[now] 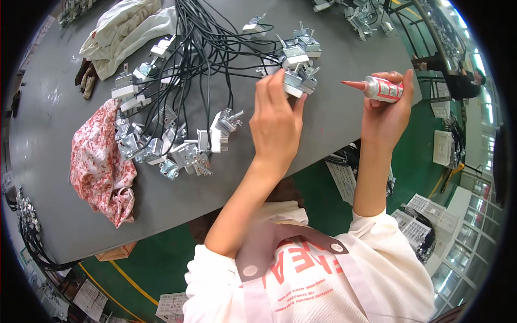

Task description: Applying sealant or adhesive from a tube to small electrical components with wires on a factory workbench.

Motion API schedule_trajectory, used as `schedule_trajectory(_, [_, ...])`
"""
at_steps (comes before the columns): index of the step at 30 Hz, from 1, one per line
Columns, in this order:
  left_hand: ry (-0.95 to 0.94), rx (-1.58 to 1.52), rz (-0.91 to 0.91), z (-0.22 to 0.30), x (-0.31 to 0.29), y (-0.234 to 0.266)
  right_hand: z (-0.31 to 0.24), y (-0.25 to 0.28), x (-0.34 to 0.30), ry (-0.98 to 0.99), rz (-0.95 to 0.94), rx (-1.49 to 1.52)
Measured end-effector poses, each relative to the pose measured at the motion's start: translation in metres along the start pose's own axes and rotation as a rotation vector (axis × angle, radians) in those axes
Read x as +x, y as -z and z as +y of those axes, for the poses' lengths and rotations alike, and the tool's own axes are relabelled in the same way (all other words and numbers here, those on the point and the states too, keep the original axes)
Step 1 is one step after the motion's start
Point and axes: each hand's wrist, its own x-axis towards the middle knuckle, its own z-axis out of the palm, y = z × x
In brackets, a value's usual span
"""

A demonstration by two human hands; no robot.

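My right hand is closed around a small white and red squeeze bottle, held off the table at the right. Its tapered red nozzle points left. Over the table's right part, my left hand has its fingers and thumb about a silver metal part with a white block. More such metal parts lie bunched just beyond those fingers. Black cables run from the parts toward the far side. A gap separates the nozzle from the part in my left hand.
Several more metal parts are heaped at mid-left on the grey table. A red-spotted cloth, a cream cloth and dark gloves lie on the left. Another cluster sits far right. White crates stand on the green floor.
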Motion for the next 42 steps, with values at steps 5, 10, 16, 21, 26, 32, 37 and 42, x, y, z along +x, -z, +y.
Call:
schedule_trajectory(5, [0.124, -0.673, 0.098, -0.007, -0.023, 0.020, -0.001, -0.002, 0.009, 0.034, -0.052, -0.027])
schedule_trajectory(10, [0.383, -1.068, 0.153, 0.002, -0.020, 0.051, 0.001, -0.020, 0.024, 0.298, -0.461, -0.041])
schedule_trajectory(16, [0.687, -1.304, 0.139, 0.012, -0.006, 0.078, -0.005, -0.034, 0.034, 0.464, -0.824, -0.274])
schedule_trajectory(21, [0.811, -1.492, 0.077, 0.011, -0.002, 0.088, -0.006, -0.048, 0.043, 0.545, -0.897, -0.340])
schedule_trajectory(26, [0.828, -1.537, 0.069, 0.010, -0.002, 0.088, -0.008, -0.050, 0.042, 0.530, -0.947, -0.402])
schedule_trajectory(32, [0.832, -1.550, 0.083, 0.009, -0.002, 0.089, -0.009, -0.055, 0.044, 0.560, -0.945, -0.398])
schedule_trajectory(37, [0.838, -1.557, 0.088, 0.010, -0.002, 0.088, -0.008, -0.057, 0.043, 0.548, -0.940, -0.405])
schedule_trajectory(42, [0.835, -1.553, 0.076, 0.009, -0.002, 0.088, -0.008, -0.058, 0.044, 0.534, -0.958, -0.423])
